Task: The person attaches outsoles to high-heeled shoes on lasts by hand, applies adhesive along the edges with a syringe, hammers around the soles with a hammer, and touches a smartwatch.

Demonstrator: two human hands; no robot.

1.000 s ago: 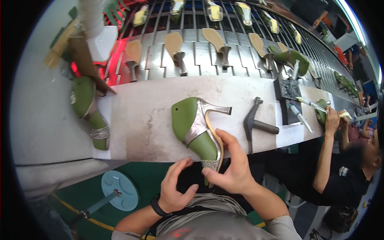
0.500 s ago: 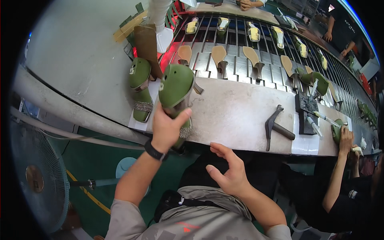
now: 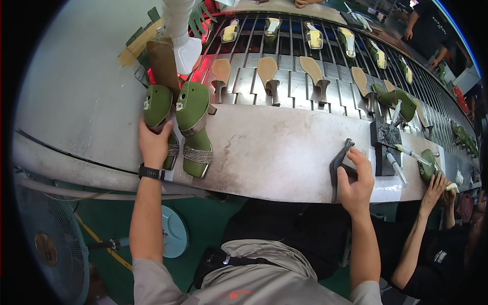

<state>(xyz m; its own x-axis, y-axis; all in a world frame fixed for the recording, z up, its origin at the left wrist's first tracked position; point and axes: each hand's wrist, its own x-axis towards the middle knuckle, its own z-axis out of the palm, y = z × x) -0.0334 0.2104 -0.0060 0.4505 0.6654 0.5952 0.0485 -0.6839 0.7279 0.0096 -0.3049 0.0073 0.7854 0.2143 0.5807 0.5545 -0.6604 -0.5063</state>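
From my end of the feed I've got my L hand (image 3: 154, 145) on the L shoe (image 3: 158, 104), a green-lasted one at the L end of the worktable (image 3: 277, 152); thumb on its R side, fingers on its L, so the grip's closed round its mid part. The R shoe (image 3: 194, 132) stands just beside it, same type, w/ a glittery ridged strap (image 3: 197, 155) nr the table's front edge & its heel (image 3: 212, 109) sticking out to the R. A dark watch (image 3: 151, 172) sits on my L wrist. My R hand (image 3: 357, 185) is over the hammer (image 3: 335, 168), thumb & fingers spread w/ a gap btwn them; it hides most of the handle, & can't tell if skin touches it. Hammer's on the table, R of centre, head end twd the conveyor. Just R of it: a dark block (image 3: 381, 136) w/ syringes (image 3: 395, 114) in & against it. Behind the table, tan soles w/ heels (image 3: 268, 71) are spaced along metal plates, & farther back yellow-topped pieces (image 3: 313, 38) on the rollers. Another green shoe (image 3: 399, 100) lies tilted nr the block. Far R, a co-worker's hand (image 3: 433, 190) is at a green last (image 3: 426, 166). Back L, a brown board (image 3: 163, 66) stands by a white nozzle (image 3: 187, 55); lower L, a fan (image 3: 48, 249) on the green floor side.
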